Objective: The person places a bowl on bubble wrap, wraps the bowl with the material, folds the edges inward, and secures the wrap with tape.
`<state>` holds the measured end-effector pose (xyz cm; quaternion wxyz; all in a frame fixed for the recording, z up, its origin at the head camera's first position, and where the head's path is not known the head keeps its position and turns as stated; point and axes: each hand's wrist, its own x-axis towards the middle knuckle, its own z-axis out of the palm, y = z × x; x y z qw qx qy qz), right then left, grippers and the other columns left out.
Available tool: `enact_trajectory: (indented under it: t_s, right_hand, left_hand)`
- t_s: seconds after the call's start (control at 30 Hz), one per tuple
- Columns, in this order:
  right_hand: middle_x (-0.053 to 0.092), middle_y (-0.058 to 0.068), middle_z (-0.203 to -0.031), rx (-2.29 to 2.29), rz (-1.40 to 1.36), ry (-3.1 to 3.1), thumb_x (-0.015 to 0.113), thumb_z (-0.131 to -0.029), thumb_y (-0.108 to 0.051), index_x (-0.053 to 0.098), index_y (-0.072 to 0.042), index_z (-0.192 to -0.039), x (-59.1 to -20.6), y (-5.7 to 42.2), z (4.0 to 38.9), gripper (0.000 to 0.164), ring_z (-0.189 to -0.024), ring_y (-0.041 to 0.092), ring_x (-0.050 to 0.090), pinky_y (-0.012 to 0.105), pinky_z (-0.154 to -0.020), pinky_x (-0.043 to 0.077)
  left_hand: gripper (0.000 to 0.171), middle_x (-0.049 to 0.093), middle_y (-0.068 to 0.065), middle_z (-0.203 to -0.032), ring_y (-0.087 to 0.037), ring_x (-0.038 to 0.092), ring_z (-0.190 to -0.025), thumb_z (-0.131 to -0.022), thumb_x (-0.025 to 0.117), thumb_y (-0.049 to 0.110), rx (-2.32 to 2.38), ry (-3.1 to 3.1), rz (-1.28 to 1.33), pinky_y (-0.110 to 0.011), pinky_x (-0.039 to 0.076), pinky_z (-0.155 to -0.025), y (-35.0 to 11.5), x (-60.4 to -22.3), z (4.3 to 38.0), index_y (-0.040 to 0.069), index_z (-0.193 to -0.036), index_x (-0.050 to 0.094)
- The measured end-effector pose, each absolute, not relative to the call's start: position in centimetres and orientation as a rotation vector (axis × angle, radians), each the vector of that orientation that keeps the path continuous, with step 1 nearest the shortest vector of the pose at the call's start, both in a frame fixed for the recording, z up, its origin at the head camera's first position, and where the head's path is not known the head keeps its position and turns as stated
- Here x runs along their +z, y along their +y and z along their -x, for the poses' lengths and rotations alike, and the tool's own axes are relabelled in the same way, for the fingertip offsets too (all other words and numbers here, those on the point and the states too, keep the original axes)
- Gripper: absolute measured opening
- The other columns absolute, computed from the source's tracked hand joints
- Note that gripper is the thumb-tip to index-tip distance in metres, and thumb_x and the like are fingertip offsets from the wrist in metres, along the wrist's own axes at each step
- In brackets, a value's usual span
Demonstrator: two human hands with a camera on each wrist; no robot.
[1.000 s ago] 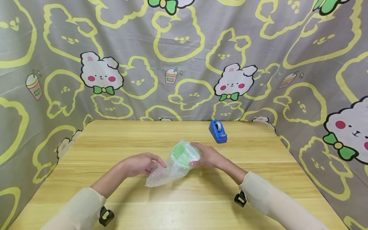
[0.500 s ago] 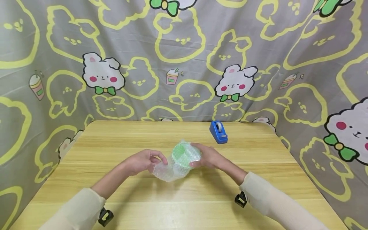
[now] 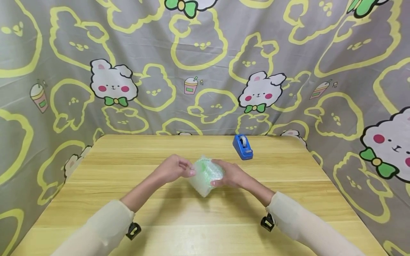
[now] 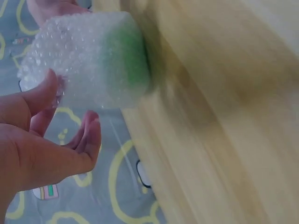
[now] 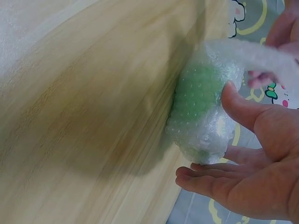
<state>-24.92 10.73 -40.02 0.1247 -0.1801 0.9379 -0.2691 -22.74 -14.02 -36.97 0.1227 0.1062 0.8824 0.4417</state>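
Note:
A green, rounded object [image 5: 198, 91] shows through layers of clear bubble wrap [image 3: 201, 185] near the middle of the table. My right hand [image 3: 233, 174] holds this bundle from the right, thumb on the near side and fingers round the far side and end, as the right wrist view shows. On the left, my left hand [image 3: 174, 169] pinches the loose end of the bubble wrap between thumb and index finger, while its other fingers are bent and off the wrap. In the left wrist view the sheet [image 4: 70, 51] hides most of the green object.
A blue tape dispenser [image 3: 243, 147] with a roll of tape stands behind the bundle, toward the back right of the wooden table [image 3: 144, 149]. A grey curtain [image 3: 205, 78] with rabbit prints hangs along the back and both sides.
My left hand has raised the loose end of the bubble wrap and brought it up and right, across the green object's top. The right hand keeps its hold; the tape dispenser stays put.

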Motion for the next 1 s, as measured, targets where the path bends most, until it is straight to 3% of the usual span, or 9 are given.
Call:
enact_trajectory:
  t_s: [0.13, 0.37, 0.67, 0.9, 1.0]
  right_hand:
    - [0.055, 0.020, -0.147, -0.791, 0.521, 2.726, 0.087, -0.080, -0.029, 0.044, -0.015, -0.154, -40.1, 10.7, 24.9, 0.087, -0.132, 0.042, 0.053, 0.058, -0.106, 0.046]
    - [0.060, 0.018, -0.142, -0.764, 0.518, 2.736, 0.091, -0.076, -0.022, 0.044, -0.012, -0.154, -40.1, 10.6, 25.1, 0.091, -0.127, 0.041, 0.057, 0.056, -0.104, 0.049]
    - [0.064, 0.015, -0.137, -0.812, 0.498, 2.727, 0.092, -0.074, -0.019, 0.050, -0.014, -0.148, -39.9, 10.8, 25.2, 0.086, -0.125, 0.040, 0.059, 0.055, -0.104, 0.049]
    - [0.061, 0.017, -0.141, -0.823, 0.511, 2.729, 0.091, -0.074, -0.022, 0.046, -0.011, -0.152, -40.2, 10.6, 25.2, 0.091, -0.127, 0.041, 0.058, 0.056, -0.106, 0.048]
    - [0.060, 0.018, -0.142, -0.830, 0.500, 2.733, 0.091, -0.075, -0.023, 0.045, -0.010, -0.153, -40.4, 10.6, 25.2, 0.092, -0.128, 0.041, 0.057, 0.056, -0.106, 0.047]
  left_hand:
    - [0.008, 0.075, -0.006, -0.113, -0.029, 0.065, -0.112, -0.087, 0.080, 0.020, 1.233, 2.680, -0.307, -0.048, 0.054, -0.093, -12.4, -36.9, 23.7, 0.013, -0.085, 0.077]
    - [0.011, 0.074, -0.005, -0.109, -0.020, 0.059, -0.094, -0.086, 0.080, 0.014, 1.228, 2.740, -0.339, -0.031, 0.048, -0.076, -10.3, -38.2, 25.4, 0.011, -0.078, 0.073]
    - [0.013, 0.074, -0.005, -0.102, -0.019, 0.059, -0.086, -0.087, 0.079, 0.014, 1.249, 2.764, -0.341, -0.026, 0.048, -0.065, -9.3, -39.3, 26.4, 0.010, -0.076, 0.072]
    - [0.017, 0.075, -0.010, -0.117, -0.028, 0.066, -0.108, -0.085, 0.081, 0.010, 1.337, 2.835, -0.250, -0.031, 0.057, -0.075, -9.0, -40.5, 26.2, 0.008, -0.071, 0.072]
    - [0.017, 0.075, -0.012, -0.116, -0.029, 0.067, -0.107, -0.084, 0.082, 0.010, 1.354, 2.882, -0.200, -0.034, 0.057, -0.078, -8.8, -41.1, 26.2, 0.008, -0.070, 0.073]
